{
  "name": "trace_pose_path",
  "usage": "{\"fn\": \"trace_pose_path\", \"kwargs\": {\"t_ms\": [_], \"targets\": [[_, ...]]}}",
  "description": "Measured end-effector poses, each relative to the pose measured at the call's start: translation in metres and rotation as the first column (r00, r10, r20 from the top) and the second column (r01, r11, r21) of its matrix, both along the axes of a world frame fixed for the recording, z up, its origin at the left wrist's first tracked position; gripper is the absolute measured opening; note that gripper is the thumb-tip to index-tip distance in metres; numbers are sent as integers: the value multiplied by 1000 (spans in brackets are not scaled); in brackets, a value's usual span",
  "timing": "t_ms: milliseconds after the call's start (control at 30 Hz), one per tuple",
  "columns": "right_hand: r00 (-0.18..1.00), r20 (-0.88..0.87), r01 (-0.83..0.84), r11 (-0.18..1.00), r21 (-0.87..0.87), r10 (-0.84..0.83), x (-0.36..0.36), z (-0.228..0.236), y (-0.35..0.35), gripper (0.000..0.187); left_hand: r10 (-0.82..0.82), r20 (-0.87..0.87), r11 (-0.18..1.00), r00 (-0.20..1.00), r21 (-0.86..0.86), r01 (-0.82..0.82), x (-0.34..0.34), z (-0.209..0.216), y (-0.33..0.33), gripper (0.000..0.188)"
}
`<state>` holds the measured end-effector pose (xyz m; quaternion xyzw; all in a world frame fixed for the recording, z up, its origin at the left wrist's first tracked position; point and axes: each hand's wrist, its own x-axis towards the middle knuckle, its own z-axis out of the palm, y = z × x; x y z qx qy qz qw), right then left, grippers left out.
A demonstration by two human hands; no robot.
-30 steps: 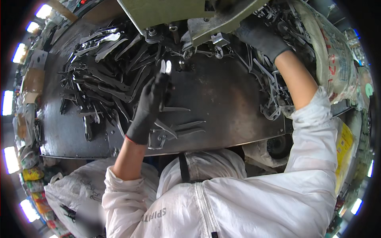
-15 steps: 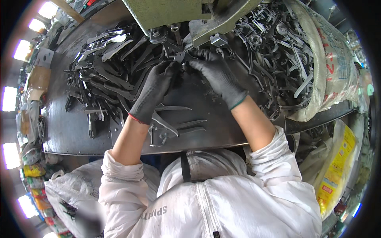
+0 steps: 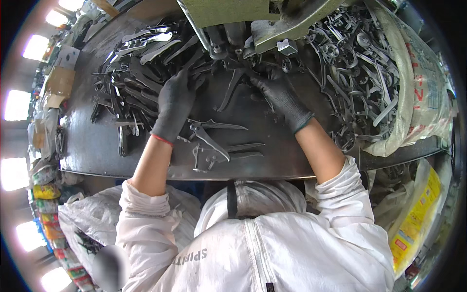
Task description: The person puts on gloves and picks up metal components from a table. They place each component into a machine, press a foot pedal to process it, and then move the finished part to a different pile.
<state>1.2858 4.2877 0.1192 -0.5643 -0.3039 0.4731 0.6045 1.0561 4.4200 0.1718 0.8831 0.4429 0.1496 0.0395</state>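
Observation:
My left hand, in a dark grey glove with a red cuff, is at the right edge of a pile of dark metal handles. Its fingers are bent together, and what lies between them is hidden. My right hand, gloved with a green cuff, is closed at the upper end of a plier-like metal tool beneath the green machine. One dark handle of that tool points toward me. Between my forearms lie assembled plier-like pieces and another pair on the table.
A large woven sack lies open at the right, with many loose metal parts spilling from it. The metal table's front edge curves before my body. A white bag and a yellow-printed bag sit below it.
My left hand has moved left from the machine to the handle pile. My right hand stays near the machine, and the tool's dark handle now shows between the hands. The view has shifted slightly.

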Motion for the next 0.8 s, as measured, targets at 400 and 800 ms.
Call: {"fn": "trace_pose_path", "kwargs": {"t_ms": [400,800], "targets": [[996,24,-91,995,-28,91,-19,51,-9,22,23,-317,979,948,-186,-86,-29,-16,3,32],[998,5,-59,991,-117,60,5,35,-20,24,-57,307,902,950,-392,180,-37,36,-11,35]]}}
